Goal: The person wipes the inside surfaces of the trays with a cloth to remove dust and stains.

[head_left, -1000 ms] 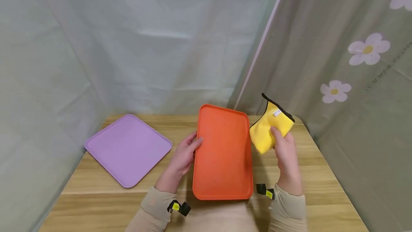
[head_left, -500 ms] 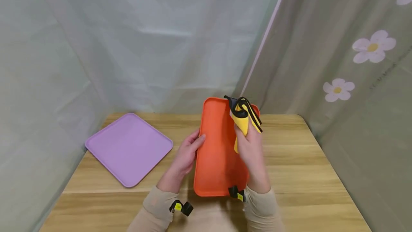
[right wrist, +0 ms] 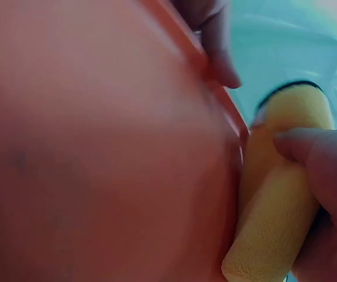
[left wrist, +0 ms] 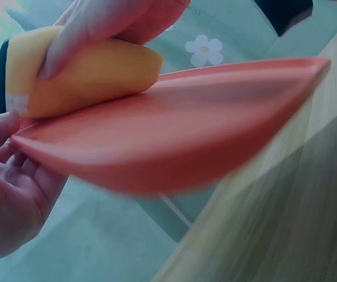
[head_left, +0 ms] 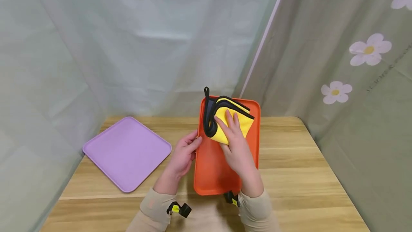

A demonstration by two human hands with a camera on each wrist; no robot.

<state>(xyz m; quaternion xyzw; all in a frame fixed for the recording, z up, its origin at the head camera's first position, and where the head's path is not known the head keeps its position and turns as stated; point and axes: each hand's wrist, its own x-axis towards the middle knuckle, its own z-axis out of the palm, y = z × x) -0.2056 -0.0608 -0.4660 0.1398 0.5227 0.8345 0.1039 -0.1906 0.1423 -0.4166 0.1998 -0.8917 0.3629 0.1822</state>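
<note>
An orange rectangular tray (head_left: 209, 174) is held up above the table, tilted, in the head view. My left hand (head_left: 183, 155) grips its left edge, thumb over the rim and fingers beneath. My right hand (head_left: 236, 149) holds a folded yellow cloth (head_left: 245, 122) with black trim and a dark underside against the upper part of the tray. A black loop on the cloth sticks up past the tray's far edge. In the left wrist view, the right thumb presses into the side of the rolled-over cloth (left wrist: 97, 76). The cloth (right wrist: 280, 217) lies along the tray's surface in the right wrist view.
A purple square tray (head_left: 127, 153) lies cornerwise on the left of the wooden table (head_left: 296, 174). Pale curtains (head_left: 154, 46) hang behind and on both sides, with printed flowers on the right one. Each wrist carries a small black camera.
My right hand has brought the cloth leftward from beside the tray, over it, and onto its upper part, fingers now spread across the cloth. The left hand keeps its grip; the tray has shifted slightly.
</note>
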